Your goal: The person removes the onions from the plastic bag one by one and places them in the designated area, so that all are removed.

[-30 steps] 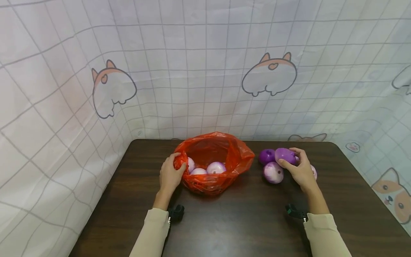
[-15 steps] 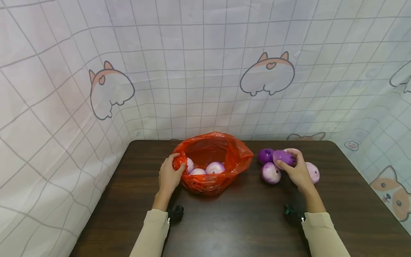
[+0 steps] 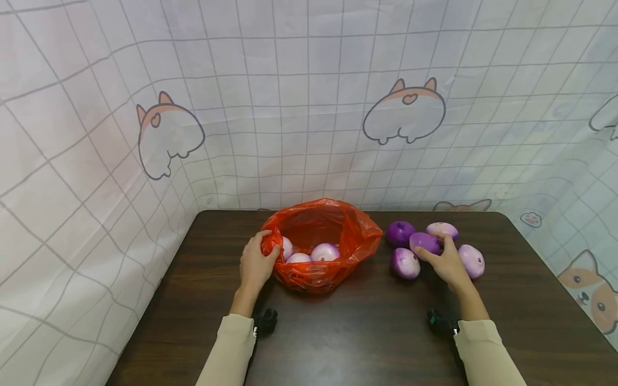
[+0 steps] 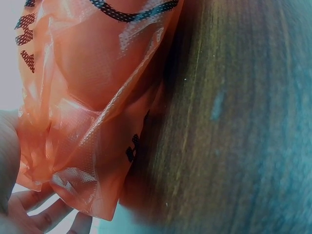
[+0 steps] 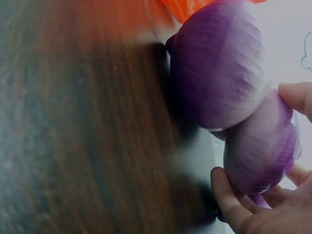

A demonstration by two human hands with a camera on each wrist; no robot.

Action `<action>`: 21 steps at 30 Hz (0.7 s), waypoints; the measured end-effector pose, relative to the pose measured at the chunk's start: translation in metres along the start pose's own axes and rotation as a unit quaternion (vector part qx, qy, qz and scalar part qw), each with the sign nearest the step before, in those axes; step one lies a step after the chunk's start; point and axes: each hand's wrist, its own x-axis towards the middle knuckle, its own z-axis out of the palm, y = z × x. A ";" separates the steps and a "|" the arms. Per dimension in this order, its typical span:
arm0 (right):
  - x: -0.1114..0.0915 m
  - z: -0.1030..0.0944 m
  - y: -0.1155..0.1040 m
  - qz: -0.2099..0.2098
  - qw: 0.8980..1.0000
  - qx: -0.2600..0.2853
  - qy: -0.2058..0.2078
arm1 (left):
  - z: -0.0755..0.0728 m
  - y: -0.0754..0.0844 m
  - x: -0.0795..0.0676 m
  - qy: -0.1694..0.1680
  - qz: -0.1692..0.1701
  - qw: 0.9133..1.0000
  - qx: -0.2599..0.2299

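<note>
On the left, my left hand (image 3: 256, 261) grips the rim of a red plastic bag (image 3: 314, 281), thumb inside and fingers outside. The bag's mouth is open, and several purple-white onions (image 3: 325, 252) show within. Over on the right, my right hand (image 3: 449, 265) holds a purple onion (image 3: 424, 243) between thumb and fingers. In the right wrist view this onion (image 5: 258, 144) touches another onion (image 5: 219, 66). Around the hand lie a dark purple onion (image 3: 400, 234), a two-toned onion (image 3: 405, 263), and paler onions at the back (image 3: 441, 230) and right (image 3: 471, 261).
Everything rests on a dark wooden table (image 3: 338, 338). A white gridded cloth (image 3: 309, 134) with cartoon dogs hangs behind the table and along both sides. Each wrist wears a black band with a camera (image 3: 265, 320).
My right hand has brought its onion down and slightly toward me. The front onion has rolled, and the onions around it have spread apart. My left hand keeps its hold on the bag.
</note>
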 end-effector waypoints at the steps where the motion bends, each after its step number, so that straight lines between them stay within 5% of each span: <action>1: 0.000 0.000 0.000 -0.001 1.000 -0.001 -0.003 | 0.000 0.000 0.000 0.000 0.000 1.000 0.000; 21: 0.004 0.006 0.009 -0.003 1.000 -0.013 -0.017 | 0.000 0.001 0.000 0.000 -0.010 1.000 0.006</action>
